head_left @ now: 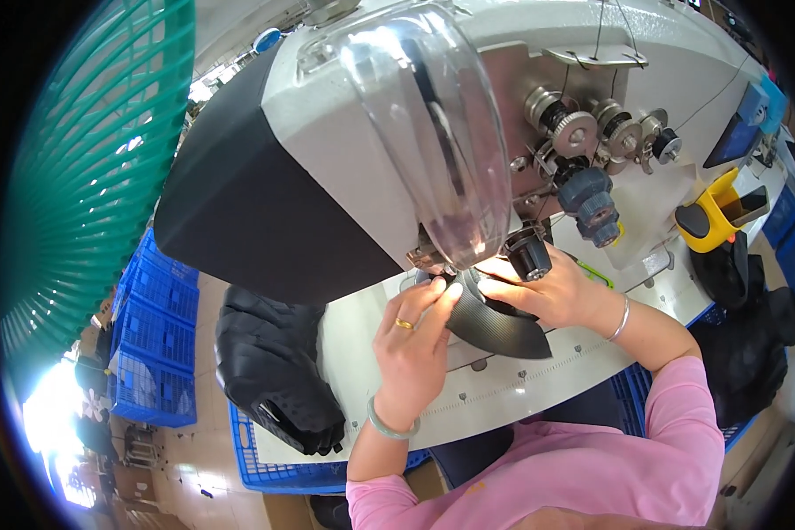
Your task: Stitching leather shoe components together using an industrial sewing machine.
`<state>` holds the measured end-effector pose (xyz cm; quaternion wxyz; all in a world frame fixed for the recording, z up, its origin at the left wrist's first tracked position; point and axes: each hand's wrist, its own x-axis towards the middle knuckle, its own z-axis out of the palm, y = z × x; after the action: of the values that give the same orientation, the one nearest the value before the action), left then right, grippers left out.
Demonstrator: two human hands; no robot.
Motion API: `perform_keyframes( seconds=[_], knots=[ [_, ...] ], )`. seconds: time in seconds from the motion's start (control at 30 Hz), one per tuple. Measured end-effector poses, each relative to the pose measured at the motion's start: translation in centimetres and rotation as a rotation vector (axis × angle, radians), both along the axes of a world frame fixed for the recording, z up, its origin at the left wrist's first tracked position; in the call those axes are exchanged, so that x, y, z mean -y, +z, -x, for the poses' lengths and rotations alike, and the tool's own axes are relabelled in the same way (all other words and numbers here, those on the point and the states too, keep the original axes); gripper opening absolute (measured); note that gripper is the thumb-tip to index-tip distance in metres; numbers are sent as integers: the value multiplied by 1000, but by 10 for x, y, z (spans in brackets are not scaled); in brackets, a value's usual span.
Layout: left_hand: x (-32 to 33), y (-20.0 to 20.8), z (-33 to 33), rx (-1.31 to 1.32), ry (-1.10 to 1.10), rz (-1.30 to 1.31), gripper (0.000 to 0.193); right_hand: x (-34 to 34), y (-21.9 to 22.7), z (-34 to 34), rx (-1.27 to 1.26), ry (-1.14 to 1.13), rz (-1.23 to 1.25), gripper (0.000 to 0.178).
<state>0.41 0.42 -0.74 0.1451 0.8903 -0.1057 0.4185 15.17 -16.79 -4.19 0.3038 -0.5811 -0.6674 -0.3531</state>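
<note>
Sewing machine head (327,132), pale with a black end cover and a clear guard (442,132), stands nearest the camera, at eleven o'clock of the workpiece. The workpiece, a dark curved piece (503,330), lies on the desk (477,397) below the needle area; its surface is finely textured, with a grey sheen, and it tapers to a point toward five o'clock. Left hand (415,344), at nine o'clock, and right hand (556,287), at two, both touch it with bent fingers; whether either pinches it cannot be told. Desk: pale, printed scale along its front edge. Black quilted pieces (274,362) at nine o'clock, blue crates (155,344) beyond. Yellow holder (703,221) at two, green ribbed guard (88,168) at ten, tiled floor (221,442) at eight.
</note>
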Motion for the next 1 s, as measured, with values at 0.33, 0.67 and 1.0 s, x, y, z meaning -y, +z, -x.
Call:
perform_keyframes(
  seconds=[0.33, 0.67, 1.0],
  knots=[
    [-2, 3, -3, -98, -1, 381, 13, 3, 29, 1, -99, 44, 108, 30],
    [4, 1, 2, 7, 56, -144, 31, 8, 25, 4, -162, 82, 226, 30],
    [4, 1, 3, -1, 69, -169, 41, 8, 21, 5, -159, 67, 111, 35]
  ],
)
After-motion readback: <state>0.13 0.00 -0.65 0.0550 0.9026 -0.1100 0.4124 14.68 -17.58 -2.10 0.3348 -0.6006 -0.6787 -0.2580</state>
